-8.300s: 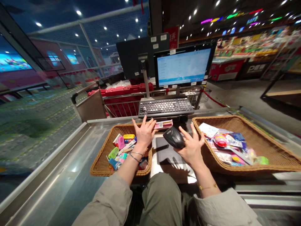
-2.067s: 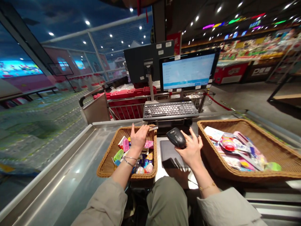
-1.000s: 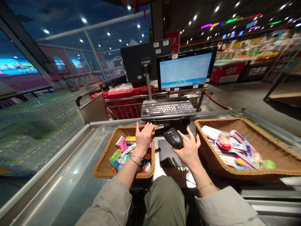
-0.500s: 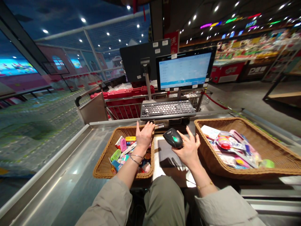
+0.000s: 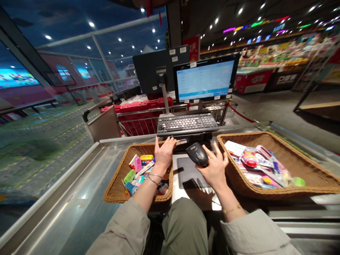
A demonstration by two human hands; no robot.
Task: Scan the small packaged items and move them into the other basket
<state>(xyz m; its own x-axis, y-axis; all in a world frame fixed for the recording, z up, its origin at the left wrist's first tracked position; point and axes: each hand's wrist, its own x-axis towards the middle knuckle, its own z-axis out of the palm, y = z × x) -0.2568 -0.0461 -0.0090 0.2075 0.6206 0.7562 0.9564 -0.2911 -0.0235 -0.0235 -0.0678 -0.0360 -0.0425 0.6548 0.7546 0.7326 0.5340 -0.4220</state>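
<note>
Nothing legible; all text blurred

One head-worn camera looks forward and down from close above the left hand [image 5: 165, 154] and right hand [image 5: 214, 169].

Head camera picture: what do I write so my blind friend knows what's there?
A person's right hand holds a black handheld scanner at a shop checkout, while the left hand reaches over a wicker basket of small colourful packages. Another full basket sits right, with a keyboard and screen ahead.
</note>
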